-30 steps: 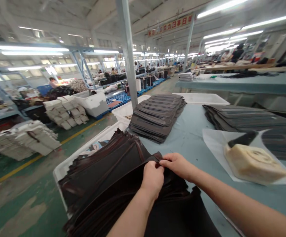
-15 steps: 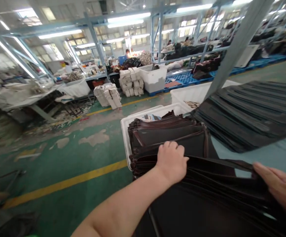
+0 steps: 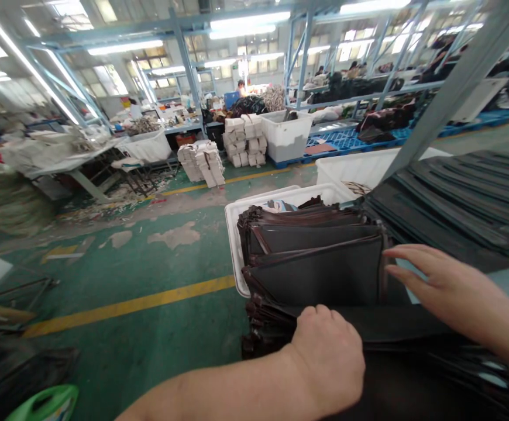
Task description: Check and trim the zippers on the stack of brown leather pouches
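Note:
My left hand is closed over the top edge of a thick bundle of dark sheets, its fingertips hidden behind the edge. To the right, my right hand is open, fingers and thumb stretched out and apart. Its tips are by the right edge of a black panel with brownish edging; I cannot tell whether they touch it. That panel stands tilted with several like it in a white plastic bin. The near bundle runs to the bottom of the view.
A long stack of black panels lies on a pale blue surface to the right, beside a slanting metal post. Behind are another white bin and white bundles on the green floor. A green container stands lower left.
My right hand has let go of the near bundle's right end and moved up and left towards the binned panels. My left hand, still on the bundle, sits lower and nearer in view.

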`<control>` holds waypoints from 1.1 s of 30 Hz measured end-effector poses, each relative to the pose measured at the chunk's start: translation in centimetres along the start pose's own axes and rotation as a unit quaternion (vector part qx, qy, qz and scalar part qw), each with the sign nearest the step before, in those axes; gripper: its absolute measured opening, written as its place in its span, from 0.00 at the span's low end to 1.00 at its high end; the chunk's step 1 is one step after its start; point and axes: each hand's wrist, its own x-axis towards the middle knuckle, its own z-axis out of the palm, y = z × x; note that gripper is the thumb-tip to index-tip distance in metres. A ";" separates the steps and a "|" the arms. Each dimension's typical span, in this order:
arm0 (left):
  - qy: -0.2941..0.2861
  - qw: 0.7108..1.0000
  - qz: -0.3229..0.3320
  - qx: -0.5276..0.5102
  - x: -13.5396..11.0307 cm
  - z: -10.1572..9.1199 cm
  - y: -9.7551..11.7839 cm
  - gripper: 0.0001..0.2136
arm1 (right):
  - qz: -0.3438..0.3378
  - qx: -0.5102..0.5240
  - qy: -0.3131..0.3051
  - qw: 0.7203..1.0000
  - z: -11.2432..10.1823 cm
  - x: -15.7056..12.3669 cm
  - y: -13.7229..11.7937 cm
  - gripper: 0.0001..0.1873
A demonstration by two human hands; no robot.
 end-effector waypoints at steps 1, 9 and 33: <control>0.011 1.000 -0.003 0.000 0.0 0.2 -0.2 0.10 | -0.038 0.006 -0.026 0.999 0.7 1.2 -2.1 0.17; 0.083 0.993 -0.089 -0.014 0.0 1.1 -3.6 0.16 | -0.070 -0.050 -0.147 0.985 8.2 4.0 -5.4 0.25; 0.024 0.982 -0.188 -0.002 11.6 -0.6 -7.4 0.16 | 0.383 0.183 -0.040 0.904 3.4 6.8 5.2 0.10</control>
